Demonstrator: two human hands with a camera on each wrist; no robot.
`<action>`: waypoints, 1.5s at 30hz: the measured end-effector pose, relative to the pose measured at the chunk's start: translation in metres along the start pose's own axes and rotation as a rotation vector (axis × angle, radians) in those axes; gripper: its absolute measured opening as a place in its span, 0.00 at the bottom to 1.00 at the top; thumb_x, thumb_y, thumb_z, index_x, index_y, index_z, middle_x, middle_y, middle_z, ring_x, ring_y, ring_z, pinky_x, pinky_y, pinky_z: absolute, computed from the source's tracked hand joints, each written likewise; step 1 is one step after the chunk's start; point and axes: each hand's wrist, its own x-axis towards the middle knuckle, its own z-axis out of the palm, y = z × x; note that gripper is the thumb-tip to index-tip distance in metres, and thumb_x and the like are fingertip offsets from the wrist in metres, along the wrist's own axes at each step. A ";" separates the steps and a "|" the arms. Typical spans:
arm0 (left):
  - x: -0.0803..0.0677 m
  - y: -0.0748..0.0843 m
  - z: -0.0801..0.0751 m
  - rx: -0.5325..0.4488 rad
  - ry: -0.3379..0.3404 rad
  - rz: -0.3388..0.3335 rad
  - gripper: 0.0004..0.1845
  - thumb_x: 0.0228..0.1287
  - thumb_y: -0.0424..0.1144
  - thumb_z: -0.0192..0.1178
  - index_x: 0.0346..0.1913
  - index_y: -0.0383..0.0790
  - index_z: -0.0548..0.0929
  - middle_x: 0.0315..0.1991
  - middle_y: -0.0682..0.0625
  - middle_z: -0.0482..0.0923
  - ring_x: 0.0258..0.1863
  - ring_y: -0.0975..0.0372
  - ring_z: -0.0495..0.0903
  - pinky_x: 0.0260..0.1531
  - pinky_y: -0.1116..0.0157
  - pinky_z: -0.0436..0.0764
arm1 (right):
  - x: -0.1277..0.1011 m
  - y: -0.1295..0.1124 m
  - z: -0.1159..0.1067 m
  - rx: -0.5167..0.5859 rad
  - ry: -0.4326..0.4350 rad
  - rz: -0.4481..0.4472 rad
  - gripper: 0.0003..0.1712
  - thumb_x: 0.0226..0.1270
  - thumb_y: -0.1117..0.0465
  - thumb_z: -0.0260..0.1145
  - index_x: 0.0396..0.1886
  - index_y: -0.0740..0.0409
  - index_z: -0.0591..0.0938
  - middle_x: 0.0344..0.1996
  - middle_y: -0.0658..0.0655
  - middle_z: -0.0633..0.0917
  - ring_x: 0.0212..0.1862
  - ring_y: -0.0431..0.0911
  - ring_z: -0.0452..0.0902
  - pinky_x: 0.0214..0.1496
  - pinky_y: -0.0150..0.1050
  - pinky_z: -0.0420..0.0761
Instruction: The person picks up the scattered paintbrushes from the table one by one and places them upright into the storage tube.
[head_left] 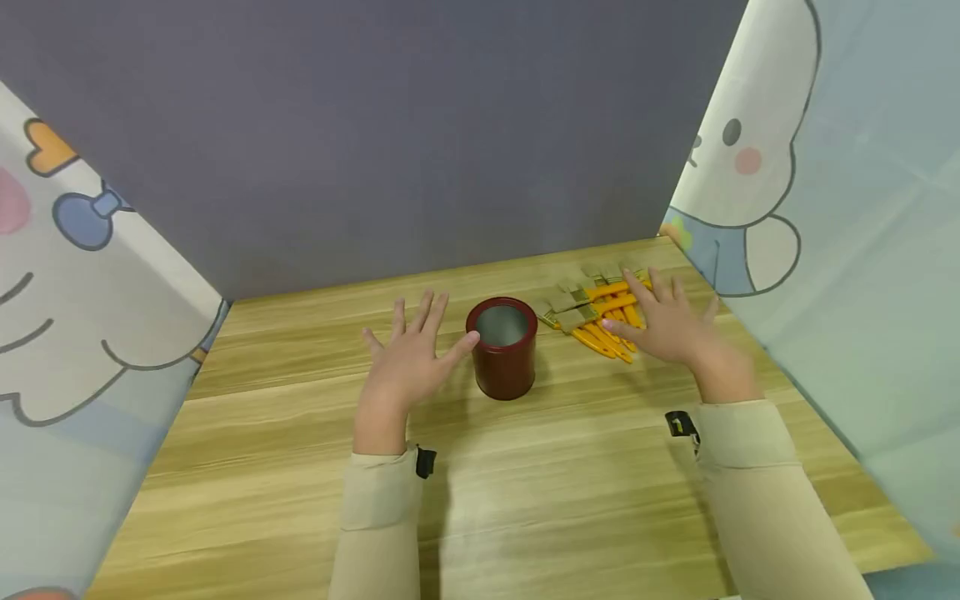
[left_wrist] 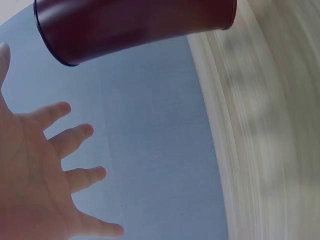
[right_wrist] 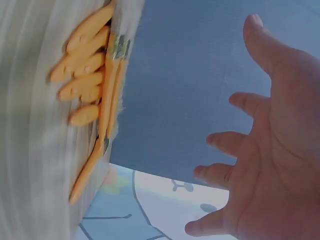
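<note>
Right fingers (right_wrist: 227, 143) splay; orange paintbrushes (head_left: 617, 303) lie partly hidden.

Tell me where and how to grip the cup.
The cup is probably best gripped around its outer wall, with the left hand coming from the left: the cup stands upright, its round side faces that hand, and the brushes lie to its right.

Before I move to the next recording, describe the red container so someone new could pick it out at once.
On the wood-grain table, find the spread left hand. Just to its right, left of the paintbrushes, stands the red container: dark, round and open-topped, with a grey inside. It is upright, whereas the orange-handled paintbrushes lie in a heap.
</note>
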 end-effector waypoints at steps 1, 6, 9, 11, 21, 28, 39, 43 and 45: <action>0.001 -0.001 0.000 -0.007 0.002 0.005 0.52 0.63 0.89 0.28 0.85 0.74 0.34 0.89 0.61 0.33 0.89 0.45 0.28 0.71 0.18 0.32 | 0.003 0.002 -0.002 -0.017 -0.002 -0.006 0.60 0.75 0.20 0.48 0.89 0.43 0.34 0.86 0.70 0.30 0.83 0.80 0.28 0.66 0.92 0.28; 0.006 -0.003 -0.001 -0.078 -0.018 0.044 0.52 0.65 0.88 0.34 0.86 0.73 0.36 0.89 0.61 0.38 0.89 0.47 0.31 0.73 0.19 0.34 | 0.024 0.012 -0.004 -0.084 -0.038 -0.054 0.58 0.76 0.23 0.53 0.90 0.43 0.40 0.86 0.72 0.40 0.82 0.80 0.37 0.65 0.94 0.32; 0.011 -0.002 0.000 -0.130 -0.048 0.067 0.53 0.64 0.88 0.36 0.87 0.72 0.40 0.89 0.61 0.42 0.89 0.48 0.34 0.75 0.21 0.34 | 0.041 0.016 -0.001 -0.102 -0.074 -0.103 0.55 0.77 0.28 0.58 0.90 0.43 0.45 0.86 0.72 0.42 0.82 0.80 0.42 0.66 0.93 0.37; 0.014 -0.002 0.001 -0.165 -0.066 0.084 0.53 0.64 0.88 0.38 0.87 0.71 0.42 0.88 0.60 0.46 0.89 0.48 0.36 0.76 0.23 0.35 | 0.054 0.016 0.002 -0.117 -0.093 -0.149 0.52 0.78 0.33 0.61 0.90 0.44 0.49 0.86 0.73 0.44 0.81 0.80 0.47 0.68 0.92 0.45; 0.017 0.007 0.009 -0.289 -0.107 0.151 0.52 0.67 0.81 0.51 0.87 0.71 0.43 0.87 0.51 0.53 0.87 0.47 0.54 0.79 0.26 0.42 | 0.097 0.018 0.008 -0.166 -0.132 -0.294 0.38 0.77 0.49 0.70 0.81 0.55 0.71 0.78 0.77 0.63 0.77 0.77 0.61 0.68 0.84 0.63; 0.017 0.012 0.020 -0.322 -0.125 0.149 0.53 0.67 0.78 0.56 0.87 0.69 0.44 0.85 0.48 0.60 0.80 0.43 0.68 0.77 0.35 0.64 | 0.104 0.022 0.014 -0.213 -0.124 -0.332 0.29 0.75 0.54 0.73 0.72 0.54 0.81 0.74 0.75 0.72 0.75 0.73 0.67 0.69 0.80 0.67; 0.026 0.029 0.022 -0.367 -0.141 0.187 0.52 0.65 0.78 0.59 0.86 0.74 0.47 0.76 0.46 0.73 0.69 0.49 0.80 0.69 0.44 0.78 | 0.112 0.033 0.016 -0.203 -0.127 -0.360 0.25 0.71 0.56 0.76 0.65 0.57 0.85 0.63 0.68 0.82 0.68 0.68 0.76 0.74 0.75 0.67; 0.025 0.033 0.026 -0.384 -0.147 0.176 0.52 0.66 0.75 0.62 0.86 0.65 0.53 0.75 0.48 0.74 0.62 0.52 0.83 0.68 0.45 0.78 | 0.111 0.033 0.020 -0.129 -0.162 -0.352 0.25 0.73 0.58 0.74 0.66 0.60 0.83 0.67 0.69 0.82 0.72 0.72 0.71 0.76 0.71 0.68; 0.024 0.034 0.029 -0.398 -0.141 0.163 0.51 0.65 0.73 0.64 0.86 0.63 0.56 0.76 0.49 0.73 0.62 0.52 0.83 0.69 0.45 0.78 | 0.110 0.034 0.022 -0.108 -0.177 -0.343 0.26 0.74 0.58 0.74 0.67 0.61 0.83 0.67 0.68 0.83 0.73 0.73 0.70 0.76 0.71 0.67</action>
